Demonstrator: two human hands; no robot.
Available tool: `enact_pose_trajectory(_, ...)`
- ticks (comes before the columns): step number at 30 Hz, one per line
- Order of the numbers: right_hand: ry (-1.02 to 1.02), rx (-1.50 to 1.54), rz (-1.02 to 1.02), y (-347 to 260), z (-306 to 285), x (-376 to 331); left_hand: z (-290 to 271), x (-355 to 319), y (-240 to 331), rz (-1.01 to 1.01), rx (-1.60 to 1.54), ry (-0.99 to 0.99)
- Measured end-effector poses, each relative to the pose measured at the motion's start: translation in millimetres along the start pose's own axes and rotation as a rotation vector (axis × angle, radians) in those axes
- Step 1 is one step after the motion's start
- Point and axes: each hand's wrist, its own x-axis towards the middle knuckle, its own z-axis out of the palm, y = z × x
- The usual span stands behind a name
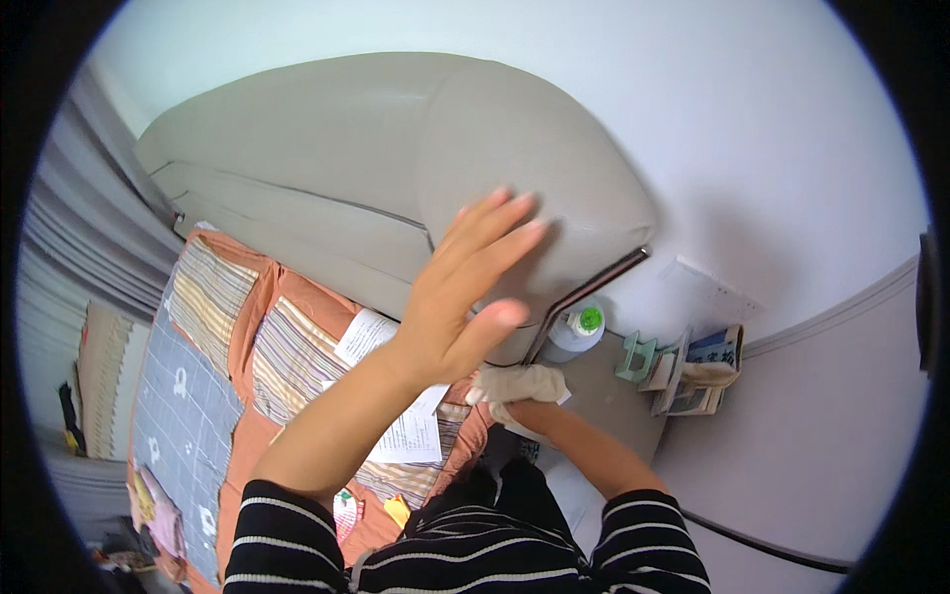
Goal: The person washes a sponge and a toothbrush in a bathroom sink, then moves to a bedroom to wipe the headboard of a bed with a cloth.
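**Head view: open left hand at headboard, right hand under a cloth**

Left hand (457,297): raised, fingers stretched out and close together, thumb apart, holding nothing. It overlaps the rounded end of the beige padded headboard (396,158); whether the palm actually touches the padding cannot be told, since the hand covers the contact area.

Right hand (515,391): almost wholly hidden beneath a cream cloth (520,381). The cloth is bunched over it at the lower corner of the headboard, near the dark metal edge. Grip and finger spread not visible; only the forearm shows.

Around them: a white bottle with a green cap (577,329) stands just behind the headboard corner, its lower part blocked. On the grey bedside surface (594,396), a small green stand (635,356) and a slumped stack of booklets (705,371); print too small to read. White paper sheets (411,426) lie on the striped orange bedcover (287,356), partly covered by the left forearm. Small coloured items near the striped sleeve cannot be identified. Left edge of view: grey curtain (79,218), bent by the lens.
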Motion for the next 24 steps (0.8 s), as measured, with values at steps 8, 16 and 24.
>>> enact_pose_trajectory(8,0.894,0.173,-0.125,-127,-259,9,29,-195,-18,-1.053,-1.267,0.655)
enact_pose_trajectory(16,0.692,-0.323,0.088,-132,-386,25,-37,-105,-30,-0.593,-1.198,0.679)
enact_pose_trajectory(24,0.748,-0.928,0.386,-78,-380,51,25,-32,-154,-0.422,0.109,0.967)
